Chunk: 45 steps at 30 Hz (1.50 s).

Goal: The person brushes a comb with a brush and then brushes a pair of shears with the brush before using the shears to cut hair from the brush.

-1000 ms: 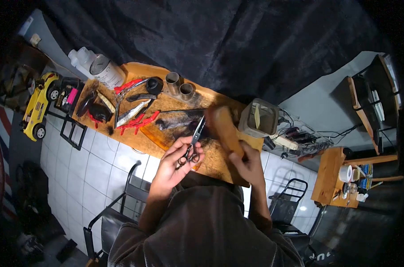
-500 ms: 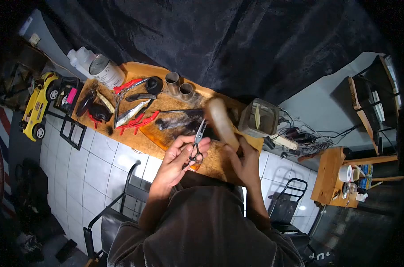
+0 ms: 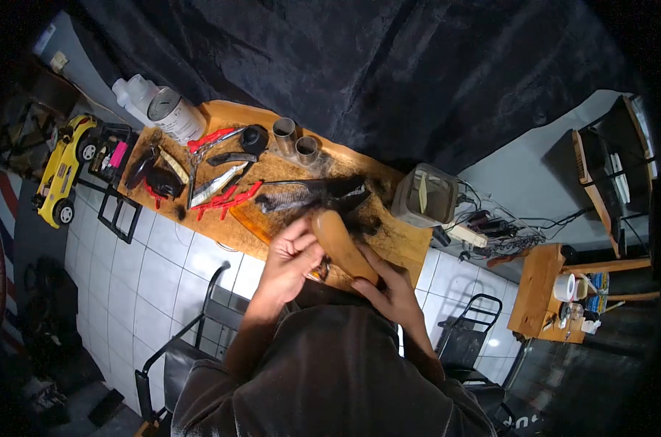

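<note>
1. The right hand (image 3: pixel 389 288) is closed around the near end of a wooden brush (image 3: pixel 340 244), fingers wrapped over its handle.
2. The brush lies at a slant over the near edge of the tabletop (image 3: pixel 407 244). It is on the person's side of the two metal cups (image 3: pixel 295 142) and well apart from them.
3. The left hand (image 3: pixel 290 258) is curled, its fingers pressed against the brush's far end. Whether it pinches anything inside that curl cannot be told.
4. Between the metal cups and the brush lies a black comb (image 3: pixel 312 191) amid dark hair clippings, just beyond the left hand.
5. Left of the metal cups and a little nearer the person, red clips (image 3: pixel 225 200) are strewn beside a cluster of scissors and clippers.
6. Just left of the metal cups sits a round black cap (image 3: pixel 254 138).
7. Farther left of the cups, at the tabletop's end, stand a tin can (image 3: pixel 172 113) and a white bottle (image 3: pixel 130 93), touching each other.
8. Right of the metal cups, near the tabletop's other end, stands a clear box (image 3: pixel 423 193).
9. Far left of the cups, off the tabletop, is a yellow toy car (image 3: pixel 63 169).
10. Behind the cups hangs a black cloth (image 3: pixel 359 65).
</note>
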Tool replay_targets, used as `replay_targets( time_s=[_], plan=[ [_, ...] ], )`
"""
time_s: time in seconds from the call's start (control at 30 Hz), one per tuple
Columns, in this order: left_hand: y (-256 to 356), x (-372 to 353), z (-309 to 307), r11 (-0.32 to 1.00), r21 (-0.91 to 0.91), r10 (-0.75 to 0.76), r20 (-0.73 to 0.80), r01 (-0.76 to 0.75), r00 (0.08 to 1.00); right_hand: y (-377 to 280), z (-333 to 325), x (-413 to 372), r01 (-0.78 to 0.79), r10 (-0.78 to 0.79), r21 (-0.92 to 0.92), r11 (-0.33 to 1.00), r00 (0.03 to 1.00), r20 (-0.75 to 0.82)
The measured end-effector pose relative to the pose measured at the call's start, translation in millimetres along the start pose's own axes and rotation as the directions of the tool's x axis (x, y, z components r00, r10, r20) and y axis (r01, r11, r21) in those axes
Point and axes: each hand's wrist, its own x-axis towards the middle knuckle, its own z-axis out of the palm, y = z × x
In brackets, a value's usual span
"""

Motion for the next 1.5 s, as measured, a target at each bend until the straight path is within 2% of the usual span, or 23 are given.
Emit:
replay_targets(
  time_s=[0.03, 0.07, 0.13, 0.23, 0.33, 0.47, 0.5, 0.6, 0.63, 0.7, 0.73, 0.83, 0.93, 1.0, 1.03, 1.13, 1.17, 1.27, 1.3, 1.33, 1.4, 1.43, 1.5],
  plan=[
    [-4.6, -0.2, 2.5, 0.993, 0.119, -0.011, 0.026, 0.008, 1.0, 0.0, 3.4, 1.7, 0.038, -0.04, -0.032, 0.999, 0.998, -0.041],
    [-8.1, -1.1, 4.9, 0.971, 0.238, -0.026, 0.049, 0.013, 0.998, -3.3, 5.2, 4.6, 0.005, -0.007, -0.022, 1.0, 0.996, -0.084],
    [-9.5, -4.4, 8.8, 0.959, 0.272, -0.089, 0.021, 0.08, 0.996, -10.5, 5.1, 12.5, -0.059, 0.059, 0.004, 0.998, 0.984, -0.168],
    [-7.2, -5.0, 16.4, 0.943, 0.327, -0.11, 0.119, 0.066, 0.987, -3.9, 2.5, 23.9, -0.007, -0.037, -0.124, 0.992, 0.936, -0.349],
    [-5.1, -5.1, 31.4, 0.962, 0.247, -0.129, 0.043, 0.115, 0.991, 3.5, 1.3, 27.4, 0.009, -0.012, -0.008, 1.0, 0.9, -0.435],
    [-14.0, 0.6, 1.7, 0.975, 0.22, -0.042, 0.033, 0.034, 0.999, 6.6, 0.0, 8.7, 0.0, 0.023, 0.088, 0.996, 0.964, -0.266],
    [-10.8, 1.0, 3.3, 0.996, 0.094, 0.007, 0.022, -0.009, 1.0, 2.9, -1.4, 4.2, -0.038, 0.065, 0.148, 0.988, 0.981, -0.182],
    [-0.9, 4.5, 16.8, 0.992, 0.123, -0.025, -0.101, 0.037, 0.995, 6.8, 3.9, -0.5, -0.013, 0.024, 0.15, 0.989, 0.997, -0.074],
    [-3.7, 2.9, 13.6, 0.966, 0.256, -0.018, -0.051, 0.03, 0.999, 7.0, 5.2, -2.0, -0.008, 0.014, 0.153, 0.988, 0.999, -0.039],
    [-5.3, 0.1, 5.3, 0.862, 0.507, -0.02, 0.054, -0.01, 0.998, 7.4, 4.9, 2.5, 0.022, -0.013, 0.089, 0.996, 0.995, -0.101],
    [-1.4, -2.5, 5.2, 0.767, 0.642, -0.118, 0.153, -0.008, 0.981, 7.2, 4.2, 6.3, 0.035, -0.028, 0.057, 0.998, 0.991, -0.133],
    [-2.7, -5.1, 12.0, 0.825, 0.559, -0.2, 0.152, 0.082, 0.968, 3.1, -0.7, 19.2, 0.003, 0.01, 0.054, 0.999, 0.97, -0.242],
    [3.9, -4.6, 13.4, 0.831, 0.546, -0.225, 0.159, 0.105, 0.961, 4.9, 2.2, 29.8, 0.082, -0.098, -0.057, 0.995, 0.917, -0.387],
    [9.3, -7.1, 10.0, 0.821, 0.566, -0.214, 0.18, 0.077, 0.96, 9.6, 0.8, 33.5, 0.001, 0.002, 0.007, 1.0, 0.903, -0.429],
    [9.5, -6.8, 3.3, 0.866, 0.48, -0.262, 0.201, 0.138, 0.944, 10.6, 0.0, 34.7, -0.037, 0.051, 0.041, 0.998, 0.894, -0.444],
    [16.8, -8.6, -0.4, 0.964, 0.174, -0.227, 0.149, 0.2, 0.963, -2.0, -7.7, 31.3, -0.11, 0.196, 0.249, 0.962, 0.915, -0.352],
    [14.7, -7.0, -4.8, 0.976, 0.139, -0.182, 0.101, 0.168, 0.978, 12.2, -8.0, 25.0, -0.072, 0.123, 0.172, 0.982, 0.943, -0.308],
    [18.0, -4.4, -3.6, 0.956, 0.279, -0.103, 0.045, 0.086, 0.994, 2.4, -13.6, 10.9, 0.018, -0.018, 0.012, 1.0, 1.0, -0.001],
    [12.6, -4.2, -7.5, 0.954, 0.3, -0.029, 0.088, 0.002, 0.996, 6.4, -9.3, 10.7, 0.115, -0.114, -0.045, 0.992, 0.993, 0.017],
    [8.6, -3.6, -9.5, 0.945, 0.315, 0.044, 0.13, -0.083, 0.991, 7.7, -6.5, 11.8, 0.11, -0.109, -0.042, 0.993, 0.994, 0.021],
    [6.0, -2.4, -9.6, 0.913, 0.375, 0.084, 0.211, -0.16, 0.974, 9.9, -2.4, 13.7, 0.1, -0.099, -0.035, 0.994, 0.995, 0.03],
    [8.0, -3.8, -9.2, 0.926, 0.369, 0.009, 0.206, -0.086, 0.979, 14.6, -2.9, 12.9, 0.035, -0.037, -0.076, 0.997, 0.999, -0.022],
    [16.9, -8.6, -6.8, 0.934, 0.352, -0.14, 0.199, 0.063, 0.97, 12.1, -4.0, 17.0, 0.01, -0.027, -0.12, 0.993, 0.99, -0.138]
  ],
)
